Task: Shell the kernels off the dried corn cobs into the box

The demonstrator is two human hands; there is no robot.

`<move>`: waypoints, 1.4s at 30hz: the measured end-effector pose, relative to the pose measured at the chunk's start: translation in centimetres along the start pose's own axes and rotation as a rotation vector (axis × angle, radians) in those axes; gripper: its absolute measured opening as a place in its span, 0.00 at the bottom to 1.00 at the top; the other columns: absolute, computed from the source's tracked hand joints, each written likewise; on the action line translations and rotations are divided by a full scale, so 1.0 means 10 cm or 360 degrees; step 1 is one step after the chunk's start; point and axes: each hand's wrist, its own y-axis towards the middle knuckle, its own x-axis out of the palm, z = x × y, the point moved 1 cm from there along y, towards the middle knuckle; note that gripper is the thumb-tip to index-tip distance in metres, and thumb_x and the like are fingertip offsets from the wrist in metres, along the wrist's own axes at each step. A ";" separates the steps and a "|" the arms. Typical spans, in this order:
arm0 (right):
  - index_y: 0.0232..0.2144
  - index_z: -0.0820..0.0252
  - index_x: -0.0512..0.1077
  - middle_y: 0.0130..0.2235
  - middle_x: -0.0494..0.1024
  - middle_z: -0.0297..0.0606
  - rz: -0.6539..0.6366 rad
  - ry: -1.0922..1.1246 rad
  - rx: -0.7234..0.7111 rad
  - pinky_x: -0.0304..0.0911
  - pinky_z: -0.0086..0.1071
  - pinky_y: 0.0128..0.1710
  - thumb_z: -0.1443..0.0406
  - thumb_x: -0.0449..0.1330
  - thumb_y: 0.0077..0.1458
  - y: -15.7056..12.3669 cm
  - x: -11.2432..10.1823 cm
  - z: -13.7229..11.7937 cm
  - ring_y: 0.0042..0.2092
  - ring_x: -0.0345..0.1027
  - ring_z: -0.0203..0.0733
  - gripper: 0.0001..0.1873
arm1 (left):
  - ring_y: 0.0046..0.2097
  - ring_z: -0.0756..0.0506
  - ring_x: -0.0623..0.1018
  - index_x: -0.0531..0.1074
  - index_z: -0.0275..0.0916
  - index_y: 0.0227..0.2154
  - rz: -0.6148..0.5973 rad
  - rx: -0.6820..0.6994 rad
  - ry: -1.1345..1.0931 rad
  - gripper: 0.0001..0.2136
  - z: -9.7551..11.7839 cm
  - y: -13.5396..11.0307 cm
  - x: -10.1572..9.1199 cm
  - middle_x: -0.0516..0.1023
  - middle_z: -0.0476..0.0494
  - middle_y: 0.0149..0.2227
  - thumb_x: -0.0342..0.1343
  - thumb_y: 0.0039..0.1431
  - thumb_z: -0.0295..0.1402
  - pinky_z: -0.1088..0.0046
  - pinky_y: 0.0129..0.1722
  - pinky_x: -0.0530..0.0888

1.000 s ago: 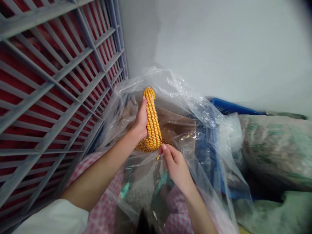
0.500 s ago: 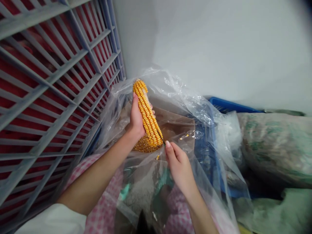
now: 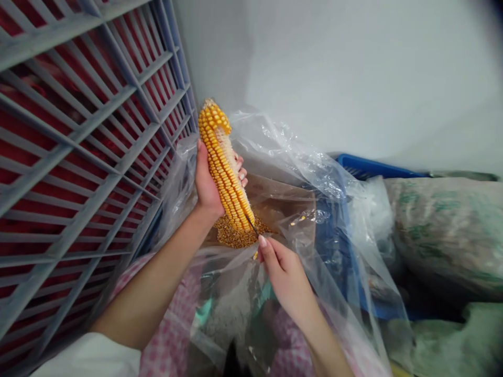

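My left hand [image 3: 208, 183] is wrapped round a yellow corn cob [image 3: 226, 178], held tilted with its lower end toward my right hand. A pale strip without kernels runs down the cob's right side. Pinched in my right hand [image 3: 280, 262] is a thin dark pointed tool [image 3: 252, 226], its tip against the kernels at the cob's lower end; its exact kind cannot be made out. Below the cob, a heap of loose kernels [image 3: 238, 236] lies in a large clear plastic bag [image 3: 283, 136].
A grey slatted crate [image 3: 82, 136] with red behind its slats stands close on the left. On the right are a blue basket [image 3: 381, 166] and a stuffed, whitish sack [image 3: 448, 230]. A pale wall [image 3: 334, 73] rises behind the bag.
The cob and my left hand have moved up and left and turned, showing more of the bare strip. My right hand has shifted slightly down and left with the tool.
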 end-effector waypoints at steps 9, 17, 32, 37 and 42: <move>0.19 0.58 0.54 0.19 0.58 0.29 0.0027 -0.0066 0.0026 0.42 0.28 0.23 0.51 0.41 0.57 0.08 0.08 0.08 0.22 0.49 0.33 0.22 | 0.17 0.54 0.64 0.65 0.37 0.21 -0.0082 -0.0063 0.0108 0.30 -0.15 -0.04 0.01 0.64 0.50 0.18 0.32 0.52 0.58 0.78 0.16 0.62; 0.18 0.58 0.55 0.18 0.59 0.28 0.0153 -0.0079 -0.0041 0.42 0.27 0.22 0.54 0.42 0.58 0.08 0.14 0.08 0.21 0.50 0.31 0.21 | 0.17 0.55 0.64 0.64 0.37 0.22 -0.0006 -0.0100 0.0117 0.28 -0.18 -0.06 0.01 0.65 0.50 0.19 0.32 0.53 0.57 0.78 0.16 0.62; 0.19 0.58 0.56 0.19 0.57 0.29 0.0241 -0.0163 -0.0123 0.41 0.27 0.22 0.55 0.40 0.59 0.08 0.17 0.09 0.21 0.48 0.32 0.20 | 0.17 0.54 0.64 0.62 0.38 0.22 0.0258 -0.0215 0.0014 0.27 -0.21 -0.01 -0.06 0.64 0.50 0.18 0.35 0.52 0.59 0.78 0.16 0.62; 0.19 0.58 0.56 0.18 0.56 0.28 0.0284 -0.0142 -0.0170 0.41 0.26 0.22 0.55 0.41 0.59 0.08 0.19 0.11 0.20 0.48 0.31 0.20 | 0.17 0.55 0.64 0.62 0.37 0.21 0.0216 -0.0248 -0.0006 0.28 -0.20 0.00 -0.09 0.64 0.50 0.18 0.37 0.50 0.60 0.78 0.16 0.63; 0.19 0.58 0.56 0.18 0.56 0.27 0.0235 -0.0177 -0.0210 0.42 0.26 0.22 0.55 0.41 0.59 0.08 0.14 0.10 0.20 0.48 0.31 0.21 | 0.17 0.54 0.64 0.62 0.38 0.21 0.0197 -0.0206 0.0038 0.27 -0.15 -0.01 -0.05 0.64 0.50 0.18 0.35 0.52 0.58 0.79 0.16 0.63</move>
